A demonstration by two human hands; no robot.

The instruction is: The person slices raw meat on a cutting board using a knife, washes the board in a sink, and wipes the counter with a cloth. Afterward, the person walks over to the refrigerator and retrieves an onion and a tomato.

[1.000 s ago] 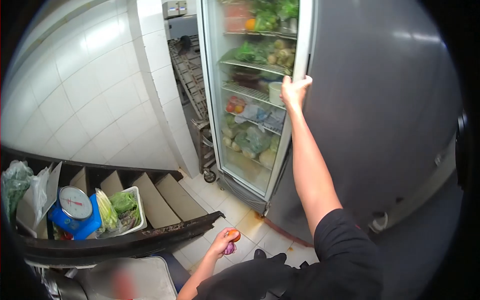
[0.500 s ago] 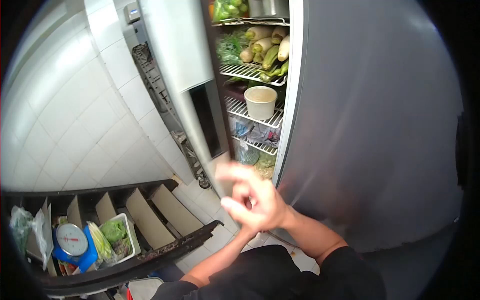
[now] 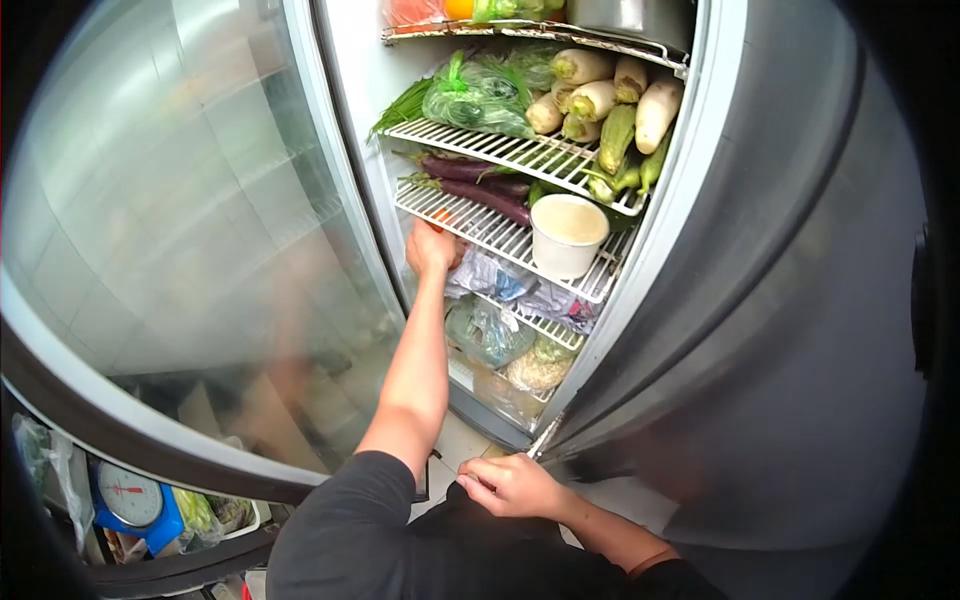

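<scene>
My left hand (image 3: pixel 432 250) reaches into the open fridge, under the left end of the wire shelf (image 3: pixel 465 218) that bears eggplants (image 3: pixel 480 195). Just beyond it shows a small orange thing (image 3: pixel 442 216), too covered to name; my fingers are mostly hidden there. To the right of this hand lie grey-and-blue plastic bags (image 3: pixel 505 282). A white round tub (image 3: pixel 569 237) stands on the eggplant shelf. Low in front of my body, my right hand (image 3: pixel 512 486) is closed with curled fingers; what it holds, if anything, is hidden.
The glass fridge door (image 3: pixel 190 250) stands swung open on the left. White radishes (image 3: pixel 593 98) and bagged greens (image 3: pixel 485 95) fill a higher shelf. A dark door panel (image 3: pixel 800 300) rises at right. A scale (image 3: pixel 130 495) sits at lower left beside vegetables.
The fridge door has swung wide to the left. My left hand has moved up into the fridge, while my right hand has dropped lower. More of the shelves now shows.
</scene>
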